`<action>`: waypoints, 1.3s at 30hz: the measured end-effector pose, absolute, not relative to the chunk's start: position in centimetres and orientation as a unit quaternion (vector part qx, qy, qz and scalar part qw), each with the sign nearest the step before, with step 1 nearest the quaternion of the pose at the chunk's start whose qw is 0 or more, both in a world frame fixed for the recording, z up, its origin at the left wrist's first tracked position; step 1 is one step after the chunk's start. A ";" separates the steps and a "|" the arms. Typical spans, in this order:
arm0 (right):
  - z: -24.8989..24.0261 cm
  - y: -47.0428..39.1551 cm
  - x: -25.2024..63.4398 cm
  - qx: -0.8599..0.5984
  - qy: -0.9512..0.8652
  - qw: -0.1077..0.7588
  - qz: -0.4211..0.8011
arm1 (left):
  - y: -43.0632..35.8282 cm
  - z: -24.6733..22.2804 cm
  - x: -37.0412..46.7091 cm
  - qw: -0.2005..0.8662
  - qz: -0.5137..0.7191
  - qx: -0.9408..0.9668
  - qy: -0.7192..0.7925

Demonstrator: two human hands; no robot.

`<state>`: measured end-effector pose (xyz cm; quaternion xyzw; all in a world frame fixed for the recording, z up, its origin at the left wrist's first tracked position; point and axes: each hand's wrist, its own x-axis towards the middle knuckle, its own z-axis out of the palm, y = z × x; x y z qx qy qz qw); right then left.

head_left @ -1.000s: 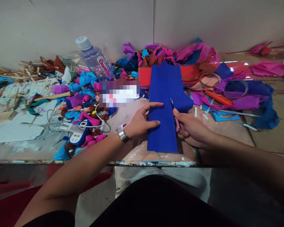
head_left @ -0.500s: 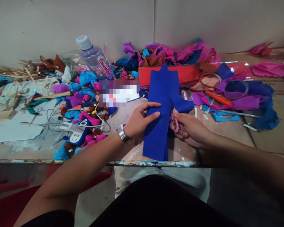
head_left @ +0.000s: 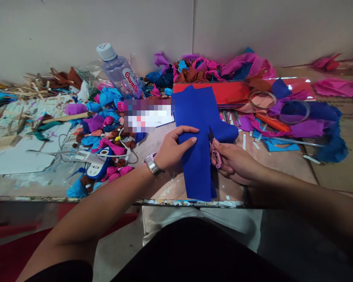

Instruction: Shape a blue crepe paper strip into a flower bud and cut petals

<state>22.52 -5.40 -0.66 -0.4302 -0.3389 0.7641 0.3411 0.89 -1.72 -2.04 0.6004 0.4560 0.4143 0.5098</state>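
A folded sheet of dark blue crepe paper (head_left: 195,113) lies lengthwise before me, with a flap spreading to the right. My left hand (head_left: 176,148) holds the paper at its left side; thumb and forefinger rest on top, the other fingers are mostly hidden. In my right hand (head_left: 233,160) is a small pair of scissors (head_left: 217,157) with pink handles, gripped between thumb and curled fingers. Their dark, pointed blades aim away from me at the paper's right edge, beside a cut between the main strip and the flap.
A capped plastic bottle (head_left: 122,76) stands at the back left, near a phone (head_left: 165,120) partly blurred. Crumpled coloured paper, a white-and-blue power strip (head_left: 97,166) and a cable lie left. Tape rings (head_left: 294,111) and paper scraps lie right; a red packet (head_left: 232,92) sits behind.
The blue paper has turned, its top swinging left and its bottom slightly right. The scissors' dark blades now show above the paper. Both hands stay nearly in place.
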 end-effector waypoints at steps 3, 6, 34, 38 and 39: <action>-0.8 -5.4 22.5 -0.432 -0.335 0.343 0.764 | -1.6 -2.0 0.8 0.502 0.414 0.607 0.456; -0.9 -5.4 22.5 -0.433 -0.332 0.337 0.767 | -1.6 -2.1 0.8 0.503 0.412 0.610 0.454; -1.3 -5.2 22.5 -0.424 -0.331 0.349 0.768 | -1.6 -2.4 0.8 0.511 0.414 0.610 0.442; -1.1 -5.3 22.5 -0.433 -0.337 0.343 0.763 | -1.5 -2.3 0.7 0.503 0.412 0.618 0.442; -1.1 -5.3 22.4 -0.434 -0.339 0.343 0.761 | -1.5 -2.3 0.7 0.503 0.411 0.618 0.442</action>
